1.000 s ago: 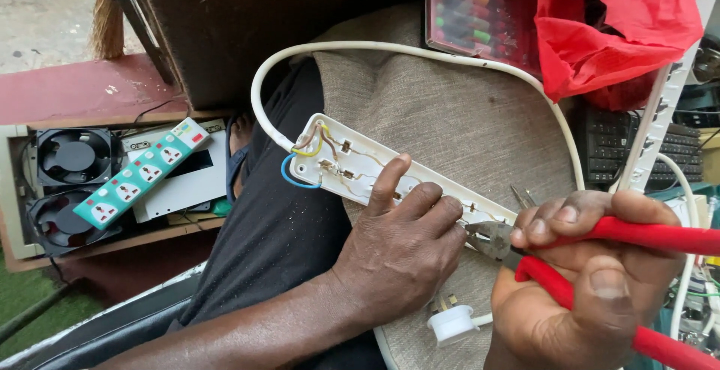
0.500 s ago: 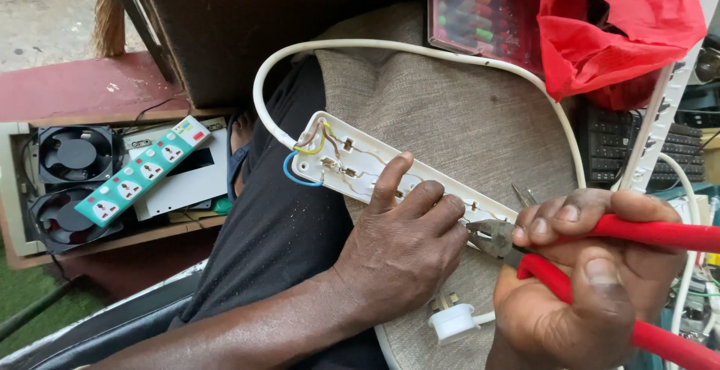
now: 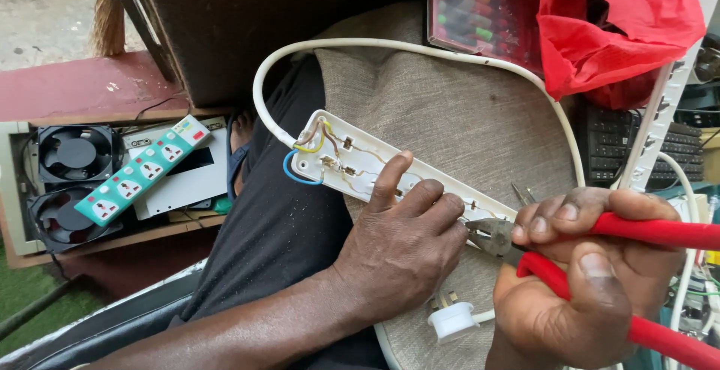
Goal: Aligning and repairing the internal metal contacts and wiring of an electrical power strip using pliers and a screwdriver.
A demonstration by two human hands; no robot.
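Resting on the lap cushion (image 3: 450,115), the opened power strip (image 3: 360,163) is being pinned by the left hand (image 3: 401,246); red-handled pliers (image 3: 495,236) are being gripped by the right hand (image 3: 592,280), and thin wires could be nicked if squeezed hard.

White power strip base (image 3: 390,171) with blue, yellow, brown wires (image 3: 311,148) — red-handled pliers (image 3: 600,254); green socket cover (image 3: 142,169); red bag (image 3: 615,32); beige cloth (image 3: 450,107).

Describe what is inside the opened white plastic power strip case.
Inside the white plastic power strip case: brass contact strips and yellow, brown, blue wires. The left hand covers its middle.
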